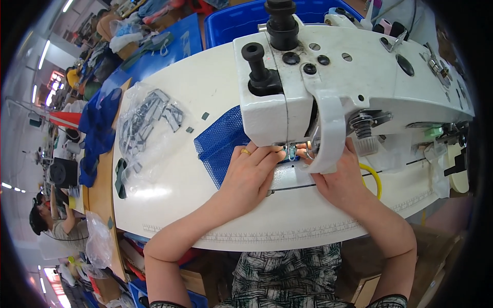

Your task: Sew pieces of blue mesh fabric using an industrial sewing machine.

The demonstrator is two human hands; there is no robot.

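A piece of blue mesh fabric (pixel 218 146) lies on the bed of a white sewing machine (pixel 328 66), its right end running under the machine head. My left hand (pixel 247 172), a ring on one finger, presses and pinches the fabric, fingertips just left of the lit presser foot (pixel 291 152). My right hand (pixel 341 177) reaches round the machine's white curved guard (pixel 329 131), which hides most of its fingers. A few of its fingertips show close to the right of the presser foot, bent together; what they hold is hidden.
Left on the white table (pixel 169 205) lies a clear plastic bag (pixel 149 118) of grey-and-white pieces, with small dark green scraps (pixel 205 116) near it. A yellow ring-shaped strip (pixel 377 179) is beside my right wrist. Behind stands a blue bin (pixel 221 31). Another person (pixel 56 223) sits far left.
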